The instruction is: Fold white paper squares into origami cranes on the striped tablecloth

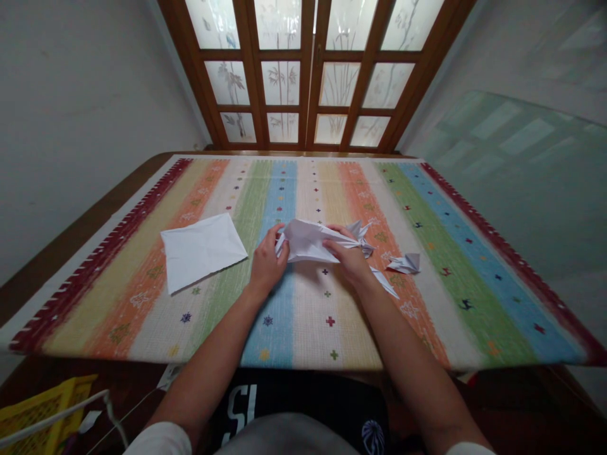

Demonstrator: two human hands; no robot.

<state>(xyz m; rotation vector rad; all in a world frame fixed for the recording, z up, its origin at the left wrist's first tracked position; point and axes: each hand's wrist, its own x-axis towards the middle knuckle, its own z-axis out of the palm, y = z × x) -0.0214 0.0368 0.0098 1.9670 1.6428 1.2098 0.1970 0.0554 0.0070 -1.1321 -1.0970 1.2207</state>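
Between my two hands, a little above the table, is a partly folded sheet of white paper [310, 241] with creases across it. My left hand [271, 258] grips its left end, thumb in front and fingers behind. At the other end my right hand [347, 251] pinches the paper where it narrows into pleats. Just beyond the right hand lie folded paper pieces [363, 234] with pointed tips, partly hidden by that hand. Another folded paper piece [405, 263] rests farther right. A white pointed flap of paper [385, 283] shows beside my right wrist. Flat white paper [203, 251] lies to the left.
A striped tablecloth [227, 328] with small printed figures covers the table. Wood-framed glass doors [308, 76] stand behind it, and a pale green glass panel [516, 183] leans at the right wall. A yellow plastic basket [45, 411] is at the lower left.
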